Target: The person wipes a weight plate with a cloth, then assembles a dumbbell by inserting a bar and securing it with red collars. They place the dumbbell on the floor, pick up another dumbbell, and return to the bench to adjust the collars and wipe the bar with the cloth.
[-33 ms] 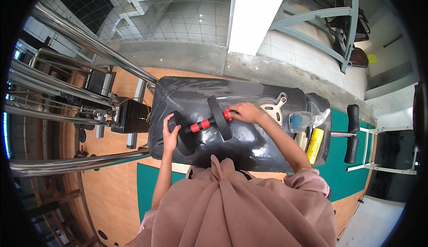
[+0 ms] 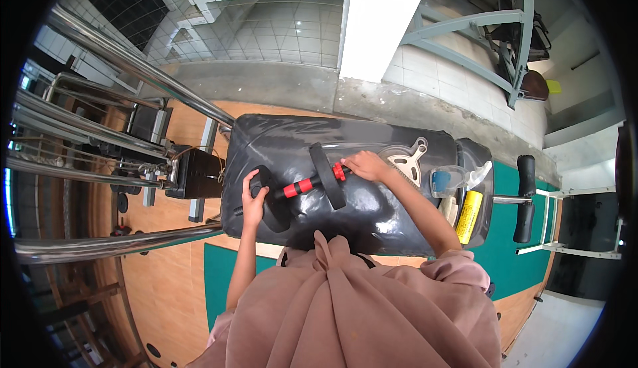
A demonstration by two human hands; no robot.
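- On the black padded bench (image 2: 299, 145), a dumbbell (image 2: 302, 186) with a red handle lies crosswise, one black plate at each end.
- Left hand (image 2: 253, 198) clasps the near plate; right hand (image 2: 364, 166) closes on the bar's far end.
- Glossy padding looks slick, so the round plates may roll off the edge.
- Nearby, a spray bottle (image 2: 453, 178) and yellow can (image 2: 469, 216) could get knocked off.
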